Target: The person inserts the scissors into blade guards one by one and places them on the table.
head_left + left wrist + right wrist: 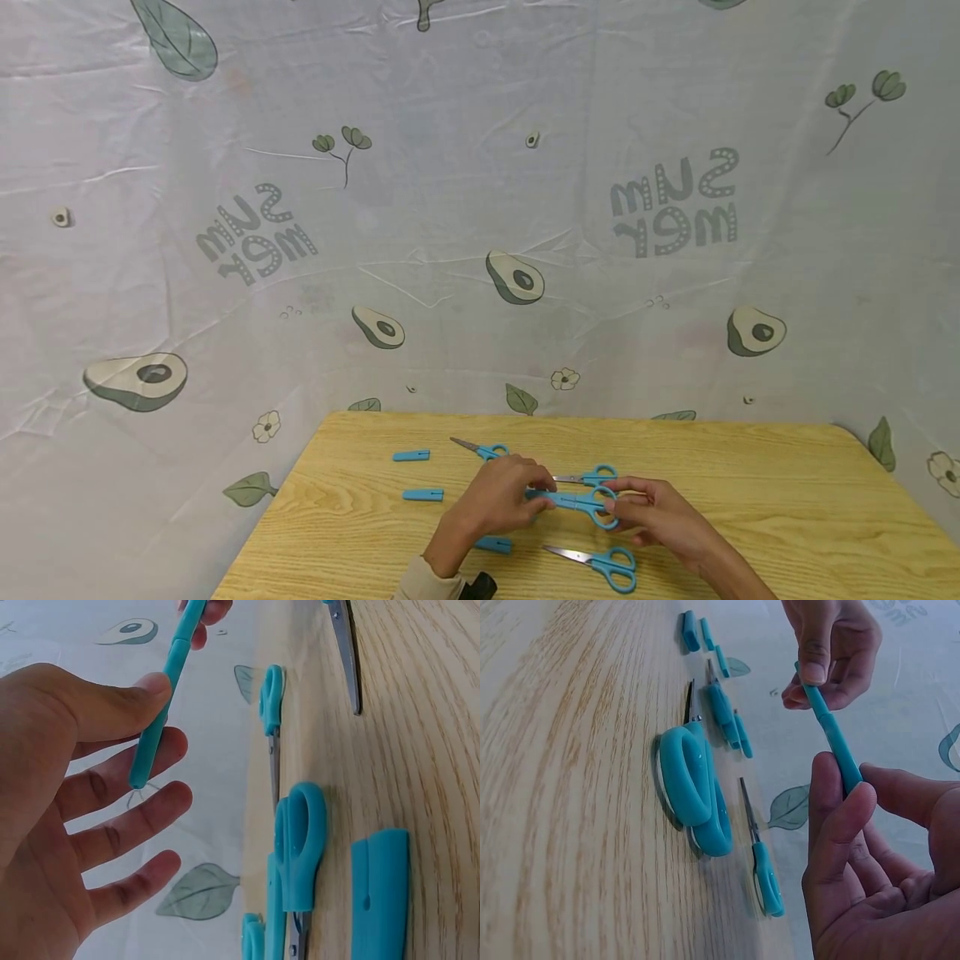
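Scissors (587, 504), lower centre of the head view, have their handles (594, 515) pinched by the right hand (666, 518); the left hand (501, 493) pinches their blade cover (564, 500) between thumb and forefinger, other fingers spread. Best keep both grips in line, clear of the uncapped pair (602, 562) below.

Smooth blue plastic scissor handles (673, 776) join shiny grey metal blades (347, 656). Creased, glossy white printed sheeting (450, 200) backs a yellow wood-grain table (750, 500).

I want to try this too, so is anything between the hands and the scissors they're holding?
Nothing visible is. The left hand pinches the blue cover and the right hand holds the scissors by the handles. Other scissors lie on the table below.
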`<state>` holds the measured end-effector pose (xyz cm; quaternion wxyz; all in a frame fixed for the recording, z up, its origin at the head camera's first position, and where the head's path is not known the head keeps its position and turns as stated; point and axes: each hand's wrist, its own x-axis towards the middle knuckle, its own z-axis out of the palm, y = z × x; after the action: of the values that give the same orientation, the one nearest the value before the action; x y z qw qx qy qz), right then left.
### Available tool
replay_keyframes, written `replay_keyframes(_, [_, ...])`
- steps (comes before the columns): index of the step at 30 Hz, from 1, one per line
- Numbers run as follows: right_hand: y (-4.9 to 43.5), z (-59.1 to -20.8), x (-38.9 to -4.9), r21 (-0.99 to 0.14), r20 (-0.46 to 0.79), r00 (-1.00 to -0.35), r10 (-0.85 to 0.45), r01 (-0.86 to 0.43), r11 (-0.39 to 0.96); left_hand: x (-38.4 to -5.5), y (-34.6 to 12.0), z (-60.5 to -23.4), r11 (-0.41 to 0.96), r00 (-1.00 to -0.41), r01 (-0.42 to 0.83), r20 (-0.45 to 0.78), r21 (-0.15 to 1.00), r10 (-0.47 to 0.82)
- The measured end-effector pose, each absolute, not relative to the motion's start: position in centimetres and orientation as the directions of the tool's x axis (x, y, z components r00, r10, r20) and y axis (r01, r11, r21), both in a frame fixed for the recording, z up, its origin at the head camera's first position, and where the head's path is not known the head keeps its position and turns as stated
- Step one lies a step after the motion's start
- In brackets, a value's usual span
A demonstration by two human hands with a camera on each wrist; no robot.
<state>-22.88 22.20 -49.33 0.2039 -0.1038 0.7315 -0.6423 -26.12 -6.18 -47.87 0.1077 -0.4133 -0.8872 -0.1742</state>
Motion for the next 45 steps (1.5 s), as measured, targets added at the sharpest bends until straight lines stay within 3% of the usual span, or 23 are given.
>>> replay_keyframes(22, [21.6, -50.3, -20.5, -0.980, -0.200, -0.865, -0.460, 0.171, 0.104, -24.4, -7.7, -48.4, 0.575, -0.604, 0.796, 0.302, 0.190, 0.738])
replay_keyframes(45, [20.8, -51.1, -17.1, -0.970, -0.233, -0.809, -0.540, 0.235, 0.065, -22.3, -8.9, -49.5, 0.480, -0.508, 0.861, 0.283, 0.166, 0.813])
